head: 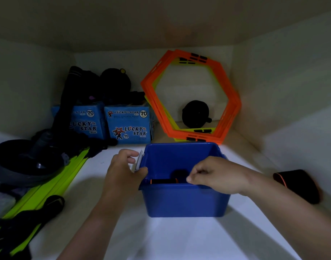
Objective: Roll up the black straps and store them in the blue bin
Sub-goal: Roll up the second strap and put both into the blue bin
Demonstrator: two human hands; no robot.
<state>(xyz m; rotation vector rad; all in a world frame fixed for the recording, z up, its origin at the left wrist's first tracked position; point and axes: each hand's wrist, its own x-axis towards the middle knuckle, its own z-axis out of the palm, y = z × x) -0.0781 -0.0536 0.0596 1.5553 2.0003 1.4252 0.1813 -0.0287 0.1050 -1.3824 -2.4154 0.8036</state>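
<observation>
We look down onto a white shelf point(179, 241) where a blue bin point(185, 201) stands open in the middle, and both our hands are at its near rim. Our left hand point(123, 169) grips the bin's left edge, thumb hooked over the blue rim and fingers curled round the white handle clip point(139, 161) on that side. Our right hand point(215, 175) hangs over the near right part of the opening with its fingers drawn together, thumb and forefinger pinched at the tips; we cannot tell whether anything is held between them. Inside the bin, low against the near wall, lies a rolled black strap with orange edging point(163, 181), and a darker rounded shape sits just behind it, too dim to name. Another rolled black strap with an orange edge point(299, 184) lies on the shelf to the right, well apart from the bin, beyond our right forearm. Far behind the bin, a stack of orange hexagonal rings point(230, 102) leans against the back wall, with a black round object point(195, 114) showing through its middle. To the far left stand two blue Lucky Star boxes point(130, 124) with dark gear piled on them, and neon-green strips point(54, 182) run along the near left beside a dark wheel-like thing point(24, 162).
</observation>
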